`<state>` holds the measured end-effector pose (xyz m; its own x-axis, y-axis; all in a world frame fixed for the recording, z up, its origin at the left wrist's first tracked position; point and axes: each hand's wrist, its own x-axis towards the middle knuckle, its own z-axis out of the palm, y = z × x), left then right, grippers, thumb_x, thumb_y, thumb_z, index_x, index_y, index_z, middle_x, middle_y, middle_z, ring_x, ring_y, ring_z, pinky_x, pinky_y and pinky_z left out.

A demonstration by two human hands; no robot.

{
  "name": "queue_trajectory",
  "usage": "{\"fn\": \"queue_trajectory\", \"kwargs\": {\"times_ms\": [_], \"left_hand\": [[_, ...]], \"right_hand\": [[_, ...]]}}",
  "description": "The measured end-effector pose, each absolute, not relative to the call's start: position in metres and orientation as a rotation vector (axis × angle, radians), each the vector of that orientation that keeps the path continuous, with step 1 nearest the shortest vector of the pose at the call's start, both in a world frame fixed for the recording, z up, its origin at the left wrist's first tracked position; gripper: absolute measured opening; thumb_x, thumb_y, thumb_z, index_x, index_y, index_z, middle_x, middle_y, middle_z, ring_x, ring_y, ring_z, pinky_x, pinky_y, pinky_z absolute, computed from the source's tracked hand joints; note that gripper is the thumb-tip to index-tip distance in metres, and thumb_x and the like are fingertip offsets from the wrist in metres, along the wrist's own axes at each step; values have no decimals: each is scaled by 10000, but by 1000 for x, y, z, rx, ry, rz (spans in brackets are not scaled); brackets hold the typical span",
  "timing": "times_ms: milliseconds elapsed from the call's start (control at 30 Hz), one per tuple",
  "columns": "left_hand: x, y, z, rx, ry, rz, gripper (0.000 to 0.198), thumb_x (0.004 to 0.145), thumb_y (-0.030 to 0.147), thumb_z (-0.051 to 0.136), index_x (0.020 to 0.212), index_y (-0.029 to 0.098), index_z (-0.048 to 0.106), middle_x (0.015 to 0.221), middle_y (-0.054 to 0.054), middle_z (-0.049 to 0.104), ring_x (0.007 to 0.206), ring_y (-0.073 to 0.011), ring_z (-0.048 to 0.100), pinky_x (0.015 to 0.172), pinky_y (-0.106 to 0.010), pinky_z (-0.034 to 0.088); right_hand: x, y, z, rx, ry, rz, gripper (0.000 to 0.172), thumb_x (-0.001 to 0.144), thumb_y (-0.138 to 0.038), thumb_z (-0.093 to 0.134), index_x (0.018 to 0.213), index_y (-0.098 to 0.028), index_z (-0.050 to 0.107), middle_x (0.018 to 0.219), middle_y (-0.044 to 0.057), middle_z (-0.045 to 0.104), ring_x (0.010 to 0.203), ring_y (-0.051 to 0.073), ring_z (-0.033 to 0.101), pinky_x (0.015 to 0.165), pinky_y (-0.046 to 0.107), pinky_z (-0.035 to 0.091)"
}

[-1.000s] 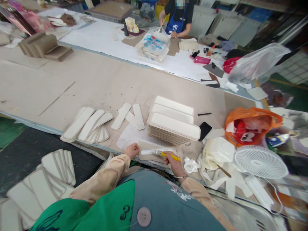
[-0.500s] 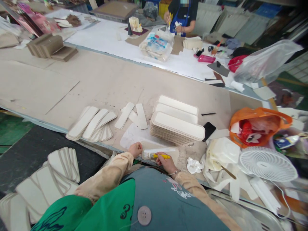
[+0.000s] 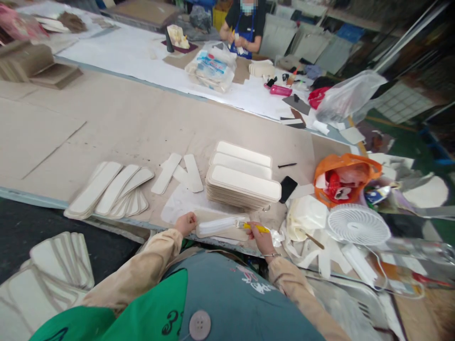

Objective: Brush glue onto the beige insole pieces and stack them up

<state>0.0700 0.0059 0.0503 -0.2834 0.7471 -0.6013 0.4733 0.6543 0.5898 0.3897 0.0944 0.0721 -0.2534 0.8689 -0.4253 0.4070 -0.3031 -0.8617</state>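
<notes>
My right hand grips a yellow-handled brush, its bristles on the right end of a pale, round-cornered strip. A white coating runs along this strip, which lies at the table's front edge. My left hand is closed in a pinch at the strip's left end; whether the fingertips hold its edge is hidden. Just beyond stands a tall stack of similar strips with white faces. More fanned strips lie to the left, and a few narrow white pieces between.
On the right are a black phone, an orange bag, a white tub with a stick, and a white fan. Panels lie on a dark surface at lower left. A co-worker works across the table.
My right hand has moved the brush rightward along the strip, and the white coating now reaches farther right. My left hand stays at the left end. The whole view has shifted.
</notes>
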Motion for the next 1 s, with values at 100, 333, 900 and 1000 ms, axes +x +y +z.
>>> {"fn": "queue_trajectory", "kwargs": {"times_ms": [100,333,900,1000], "left_hand": [[70,6,50,967,1945,369,101,713,106,558,712,198,517,535,67,586,568,-113,582,568,-202,401],[70,6,51,979,1953,365,118,706,101,561,700,204,504,546,63,599,565,-112,579,568,-199,390],[67,5,50,1062,1918,329,98,740,114,552,721,198,505,586,60,572,604,-108,564,601,-205,383],[67,6,51,1075,1915,315,99,731,105,550,728,197,512,584,62,562,602,-107,553,602,-205,382]], "right_hand": [[400,101,71,-1655,-1522,1511,345,840,-447,487,963,-160,634,656,51,648,530,165,593,556,296,514],[415,107,78,-1688,-1500,1399,368,846,-471,498,978,-158,638,644,50,641,511,163,571,555,298,502],[386,74,78,-1578,-1455,1593,310,821,-443,517,921,-184,656,591,8,599,475,148,528,496,278,466],[410,79,80,-1638,-1400,1498,293,824,-430,520,897,-178,650,585,10,592,470,143,511,489,274,447]]}}
